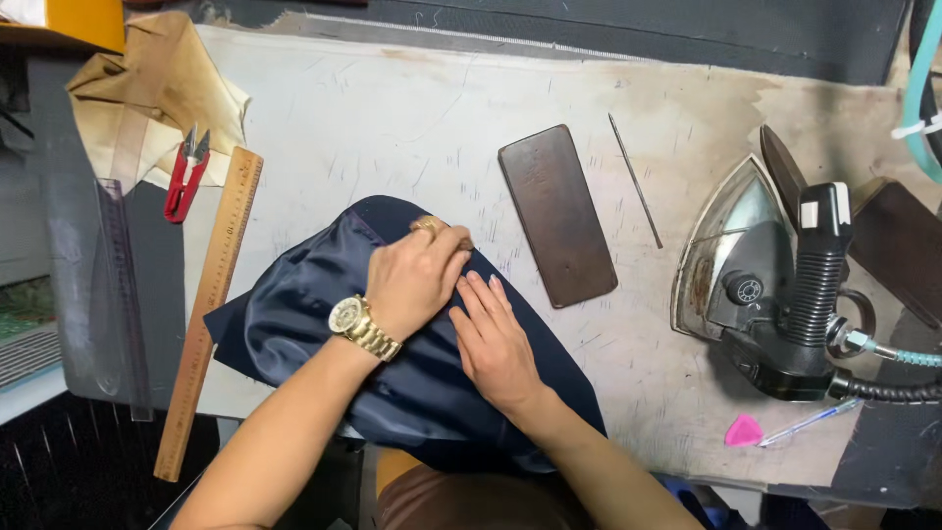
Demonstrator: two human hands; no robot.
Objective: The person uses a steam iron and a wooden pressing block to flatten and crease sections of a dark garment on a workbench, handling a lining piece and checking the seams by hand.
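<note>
- The navy garment (412, 383) lies bunched on the desk (392, 128), directly under both hands. It looks soft, light and limp, and its satin lining is likely slippery, so it is best pinched at a folded edge.
- The left hand (417, 280) is curled over, its grip pinching a fold at the garment's top edge.
- The right hand (496, 344), just beside it, lies flat, grip released, pressing the cloth down.

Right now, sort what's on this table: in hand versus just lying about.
In hand: navy garment, pressed under left hand and right hand.

Lying about: steam iron, dark wooden block, thin metal rod, red snips, wooden ruler, pink chalk, pen.
</note>
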